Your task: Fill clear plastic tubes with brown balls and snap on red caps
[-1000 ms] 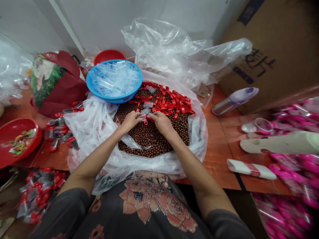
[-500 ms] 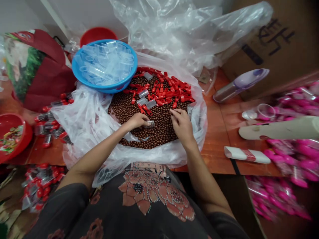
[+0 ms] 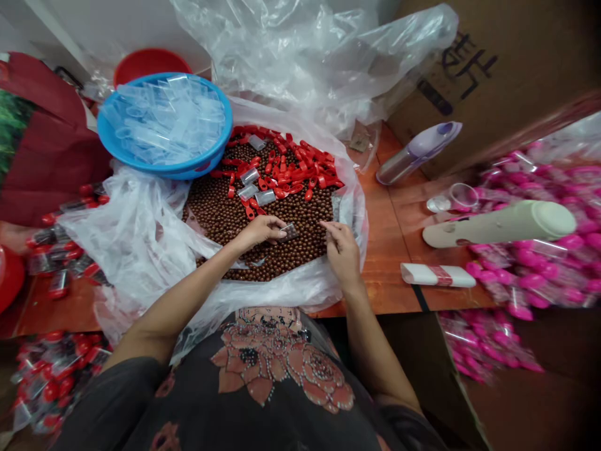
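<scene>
My left hand (image 3: 263, 230) pinches a small clear plastic tube (image 3: 290, 232), tilted low over a heap of shiny brown balls (image 3: 216, 210). Dark contents show in the tube, or the balls show through it. To its right, my right hand (image 3: 342, 250) is over the heap's right edge, fingers bent and drawn together; whatever they hold is too small to make out. Red plastic caps with loops (image 3: 305, 163) lie on the far part of the heap. Several empty clear tubes (image 3: 265, 198) rest among them. A white plastic bag (image 3: 291, 291) lies spread under and around the balls.
A blue basin (image 3: 164, 169) of clear tubes stands at the back left, before a red basin (image 3: 153, 62). Filled red-capped tubes (image 3: 59, 282) lie left. On the right are a purple-lidded bottle (image 3: 417, 153), a pale green flask (image 3: 498, 224), a white roll (image 3: 436, 274), pink-capped packs (image 3: 535, 269) and a carton (image 3: 516, 81).
Both hands were together at the red caps; they have parted. My left hand brought a tube nearer over the balls, and my right hand moved right, its fingers closing. The view has shifted.
</scene>
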The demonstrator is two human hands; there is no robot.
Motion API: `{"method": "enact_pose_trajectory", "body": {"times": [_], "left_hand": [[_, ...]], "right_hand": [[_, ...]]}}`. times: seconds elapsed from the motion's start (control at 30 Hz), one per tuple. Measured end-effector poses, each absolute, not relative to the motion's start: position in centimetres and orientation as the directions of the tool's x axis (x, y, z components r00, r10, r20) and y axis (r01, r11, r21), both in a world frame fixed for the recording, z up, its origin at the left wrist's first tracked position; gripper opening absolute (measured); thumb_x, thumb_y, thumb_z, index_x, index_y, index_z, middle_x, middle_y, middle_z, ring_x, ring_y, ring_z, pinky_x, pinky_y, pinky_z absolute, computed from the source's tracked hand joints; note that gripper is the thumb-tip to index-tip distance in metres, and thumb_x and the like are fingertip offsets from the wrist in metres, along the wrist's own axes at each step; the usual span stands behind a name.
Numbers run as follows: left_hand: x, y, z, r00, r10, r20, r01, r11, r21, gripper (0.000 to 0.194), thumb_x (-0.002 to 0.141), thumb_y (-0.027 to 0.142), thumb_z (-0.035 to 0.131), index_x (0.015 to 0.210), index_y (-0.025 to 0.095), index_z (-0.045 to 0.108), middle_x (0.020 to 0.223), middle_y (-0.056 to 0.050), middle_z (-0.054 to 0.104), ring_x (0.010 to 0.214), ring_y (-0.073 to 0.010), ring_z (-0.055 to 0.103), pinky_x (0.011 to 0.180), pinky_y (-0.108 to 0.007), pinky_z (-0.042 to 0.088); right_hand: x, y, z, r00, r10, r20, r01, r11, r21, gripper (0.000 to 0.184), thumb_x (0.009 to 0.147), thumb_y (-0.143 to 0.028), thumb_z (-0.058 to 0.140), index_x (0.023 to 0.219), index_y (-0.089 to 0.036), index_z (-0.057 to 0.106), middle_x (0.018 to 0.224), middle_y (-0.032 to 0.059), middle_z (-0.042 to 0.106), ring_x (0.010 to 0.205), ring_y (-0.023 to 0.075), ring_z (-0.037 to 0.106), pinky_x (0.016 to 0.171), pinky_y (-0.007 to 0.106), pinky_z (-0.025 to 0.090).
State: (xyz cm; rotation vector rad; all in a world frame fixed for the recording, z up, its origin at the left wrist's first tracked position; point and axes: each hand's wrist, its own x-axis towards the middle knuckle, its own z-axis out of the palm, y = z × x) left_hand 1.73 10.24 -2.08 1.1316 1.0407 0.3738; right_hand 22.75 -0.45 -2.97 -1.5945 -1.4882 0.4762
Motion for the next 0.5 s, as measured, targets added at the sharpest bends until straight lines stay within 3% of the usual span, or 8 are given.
{"method": "enact_pose_trajectory", "body": {"times": [0.17,0.5], "left_hand": [[0.9,9.3,-1.5,0.518,0.672,-0.530,0.103,0.566,0.818,0.026,0.067,0.008,0.079,0.088,0.009,0.063,0.071,-0.001,0.064,0.063,-0.0100,0.062,0.062,-0.025,0.055],[-2.1,6.8,0.7,0.543,0.665,-0.512,-0.051,0.635,0.771,0.033,0.068,0.013,0.081,0.091,0.010,0.058,0.078,-0.003,0.068,0.071,-0.0129,0.068,0.070,-0.028,0.056]], "right_hand": [[21.8,0.8,-2.7,0.167,0.944,0.286,0.605,0.131,-0.786,0.040,0.090,-0.014,0.042,0.122,-0.025,0.064,0.114,0.0081,0.061,0.111,0.0197,0.058,0.101,0.040,0.047],[18.7,4.6,-1.4,-0.024,0.971,0.236,0.529,0.213,-0.822,0.029,0.094,-0.027,0.047,0.112,-0.026,0.069,0.108,0.0062,0.068,0.101,0.0202,0.064,0.094,0.038,0.050]]}}
